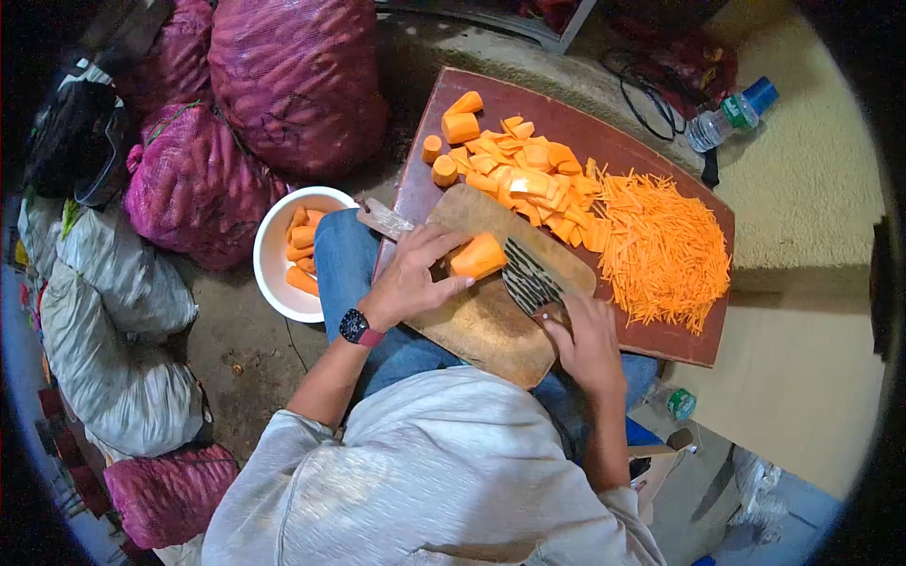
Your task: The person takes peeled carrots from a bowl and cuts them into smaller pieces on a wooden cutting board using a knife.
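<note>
My left hand [420, 274], with a watch above it on the wrist, is closed around a thick peeled carrot piece [478, 256] lying on the wooden cutting board [486, 335]. My right hand [583, 341] grips a broad-bladed knife [528, 283] by its handle, most of which is hidden under the fingers. The dark blade, marked with pale stripes, is just right of the carrot's cut end. Beyond the board lie carrot slices [533, 184] and a heap of thin carrot shreds [661, 250]. Several carrot chunks [461, 127] stand at the far left of these.
A red-brown table board [694, 351] bears everything. Left of my knee, a white basin [266, 274] holds peeled carrots. Pink mesh sacks [293, 85] and white sacks [123, 368] crowd the left side. On the right ledge lies a plastic bottle [731, 118].
</note>
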A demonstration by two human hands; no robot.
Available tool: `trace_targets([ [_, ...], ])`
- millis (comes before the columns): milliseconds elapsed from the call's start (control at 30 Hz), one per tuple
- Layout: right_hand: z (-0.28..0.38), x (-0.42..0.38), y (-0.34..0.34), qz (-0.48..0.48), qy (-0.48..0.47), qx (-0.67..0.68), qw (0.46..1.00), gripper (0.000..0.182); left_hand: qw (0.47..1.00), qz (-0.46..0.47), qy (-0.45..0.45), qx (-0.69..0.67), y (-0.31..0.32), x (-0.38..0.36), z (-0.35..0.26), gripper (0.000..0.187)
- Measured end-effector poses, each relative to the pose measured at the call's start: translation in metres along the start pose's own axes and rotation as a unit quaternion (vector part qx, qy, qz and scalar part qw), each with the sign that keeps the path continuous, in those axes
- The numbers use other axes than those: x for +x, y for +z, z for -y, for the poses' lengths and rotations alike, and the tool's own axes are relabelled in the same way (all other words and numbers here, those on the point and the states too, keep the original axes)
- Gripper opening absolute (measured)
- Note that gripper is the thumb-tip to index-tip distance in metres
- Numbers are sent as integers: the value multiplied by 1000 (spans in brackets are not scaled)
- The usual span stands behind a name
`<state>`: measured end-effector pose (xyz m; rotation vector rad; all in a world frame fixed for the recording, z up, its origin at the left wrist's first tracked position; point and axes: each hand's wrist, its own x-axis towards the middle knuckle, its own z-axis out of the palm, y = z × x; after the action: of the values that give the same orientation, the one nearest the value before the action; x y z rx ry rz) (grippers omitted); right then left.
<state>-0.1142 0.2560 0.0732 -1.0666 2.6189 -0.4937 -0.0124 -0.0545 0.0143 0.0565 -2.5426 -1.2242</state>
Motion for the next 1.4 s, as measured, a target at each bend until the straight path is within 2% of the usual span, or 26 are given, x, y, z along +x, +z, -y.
trace_targets([
  [133,-20,-38,13,-15,-15,-39,999,56,1000,6,-6,-7,5,1,-9,64],
  [200,-16,-35,16,13,-28,-51,998,55,1000,5,-11,-16,8,2,-14,66],
  [300,-8,-26,6,35,-41,-42,998,54,999,2,-26,-24,9,0,-18,66],
  [367,-8,-27,4,25,-52,-20,998,52,997,-8,-65,-46,11,-5,-20,62],
  [433,-8,-28,-2,17,-64,-2,998,51,996,-31,-60,-57,11,-8,-23,59],
  [500,-7,-31,-9,62,63,20,996,47,994,-53,-59,-71,15,-12,-26,56],
  [533,-4,-32,-14,64,63,19,996,47,992,-58,-75,-86,17,-14,-27,53],
  [600,6,-33,-24,58,173,215,959,47,989,-62,-91,-100,22,-17,-28,51],
  [633,13,-33,-24,58,174,215,959,47,990,-66,-76,-100,27,-19,-28,50],
  [700,30,-32,-23,-26,106,326,939,50,991,-69,-58,-101,34,-22,-29,49],
  [733,40,-31,-25,-28,106,326,939,50,994,-75,-31,-72,37,-24,-29,48],
  [867,62,-27,-22,0,52,281,958,52,996,-86,28,-9,43,-28,-34,43],
  [967,73,-21,-21,30,51,273,960,52,993,-103,49,-17,44,-31,-27,39],
  [1133,75,-11,-12,31,-3,228,973,55,993,-100,69,6,41,-29,-27,37],
  [1400,78,-7,-10,62,18,210,976,55,992,-110,62,-10,39,-28,-30,43],
])
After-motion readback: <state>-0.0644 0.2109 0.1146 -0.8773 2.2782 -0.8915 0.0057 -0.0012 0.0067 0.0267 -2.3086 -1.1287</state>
